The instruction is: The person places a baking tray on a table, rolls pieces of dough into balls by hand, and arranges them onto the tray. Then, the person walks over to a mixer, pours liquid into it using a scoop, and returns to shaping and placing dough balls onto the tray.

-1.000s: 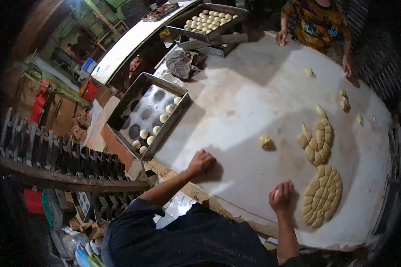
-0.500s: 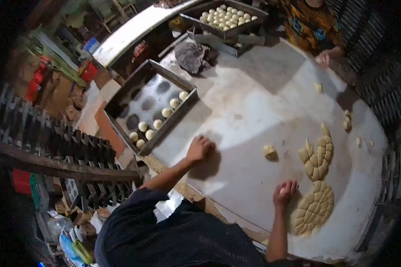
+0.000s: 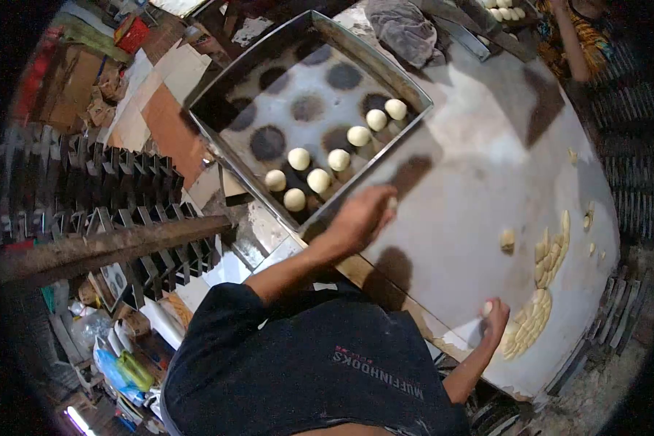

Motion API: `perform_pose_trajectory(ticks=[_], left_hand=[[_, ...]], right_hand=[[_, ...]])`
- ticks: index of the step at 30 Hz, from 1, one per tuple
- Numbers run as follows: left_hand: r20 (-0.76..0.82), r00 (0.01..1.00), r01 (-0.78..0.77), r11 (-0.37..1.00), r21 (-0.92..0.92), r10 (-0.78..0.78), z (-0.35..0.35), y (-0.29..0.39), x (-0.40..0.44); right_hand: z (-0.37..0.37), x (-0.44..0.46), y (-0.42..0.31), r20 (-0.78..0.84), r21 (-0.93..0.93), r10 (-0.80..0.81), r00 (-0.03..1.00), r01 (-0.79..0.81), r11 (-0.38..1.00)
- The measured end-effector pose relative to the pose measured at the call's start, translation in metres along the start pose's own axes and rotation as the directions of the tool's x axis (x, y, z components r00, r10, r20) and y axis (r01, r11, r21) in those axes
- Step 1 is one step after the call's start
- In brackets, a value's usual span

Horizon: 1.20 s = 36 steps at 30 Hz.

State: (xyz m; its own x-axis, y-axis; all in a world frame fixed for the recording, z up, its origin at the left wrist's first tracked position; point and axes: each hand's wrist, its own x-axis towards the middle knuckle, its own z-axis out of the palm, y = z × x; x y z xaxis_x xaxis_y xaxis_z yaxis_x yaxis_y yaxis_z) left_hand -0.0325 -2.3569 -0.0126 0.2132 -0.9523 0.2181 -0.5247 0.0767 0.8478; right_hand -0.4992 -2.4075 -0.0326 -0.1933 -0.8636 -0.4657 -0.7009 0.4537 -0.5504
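My left hand (image 3: 365, 216) is closed just off the near right rim of a metal tray (image 3: 370, 171), with a small pale piece of dough (image 3: 392, 204) showing at its fingers. Inside the tray lie several round dough balls (image 3: 338, 160) in two rough rows along that side. Low over the table, my right hand (image 3: 496, 318) is curled around another dough ball (image 3: 487, 309), partly hidden by the fingers. Close beside it is a flat slab of dough (image 3: 529, 325) scored into pieces. A second cut strip (image 3: 552, 254) and a loose dough lump (image 3: 507, 240) lie beyond.
A crumpled grey cloth (image 3: 403, 33) lies behind the tray on the pale table (image 3: 450, 240). Another tray of dough balls (image 3: 505, 10) stands at the far end, near a co-worker's arm (image 3: 574, 47). A slatted metal rack (image 3: 116, 236) stands at left.
My view has swung left and closer to the tray. My left hand has lifted from the tabletop to beside the tray's rim. My right hand remains near the cut dough.
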Motion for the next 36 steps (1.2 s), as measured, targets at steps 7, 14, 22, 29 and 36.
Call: perform_pose_trajectory(ticks=[7, 14, 22, 29, 36], left_hand=[[-0.099, 0.980, 0.198, 0.873, 0.446, -0.171, -0.101, -0.134, 0.073], [-0.074, 0.947, 0.319, 0.879, 0.355, -0.314, -0.109, -0.119, 0.064], [-0.149, 0.988, 0.009, 0.940, 0.340, 0.044, -0.062, 0.029, 0.066], [0.843, 0.450, 0.000, 0.944, -0.331, 0.295, 0.271, 0.108, 0.029], [0.784, 0.402, -0.596, 0.785, -0.168, 0.473, 0.522, 0.195, -0.006]], right_hand=[[0.174, -0.060, -0.314, 0.172, 0.285, -0.813, 0.555, 0.762, 0.581], [0.317, -0.008, -0.406, 0.280, -0.195, -0.959, 0.040, 0.981, -0.016], [0.126, -0.009, -0.179, -0.399, -0.113, -0.786, 0.473, 0.825, 0.554], [0.055, -0.039, 0.055, -0.657, 0.378, -0.072, 0.751, 0.411, 0.829], [0.021, -0.034, 0.167, -0.245, 0.943, 0.359, 0.901, 0.307, -0.128]])
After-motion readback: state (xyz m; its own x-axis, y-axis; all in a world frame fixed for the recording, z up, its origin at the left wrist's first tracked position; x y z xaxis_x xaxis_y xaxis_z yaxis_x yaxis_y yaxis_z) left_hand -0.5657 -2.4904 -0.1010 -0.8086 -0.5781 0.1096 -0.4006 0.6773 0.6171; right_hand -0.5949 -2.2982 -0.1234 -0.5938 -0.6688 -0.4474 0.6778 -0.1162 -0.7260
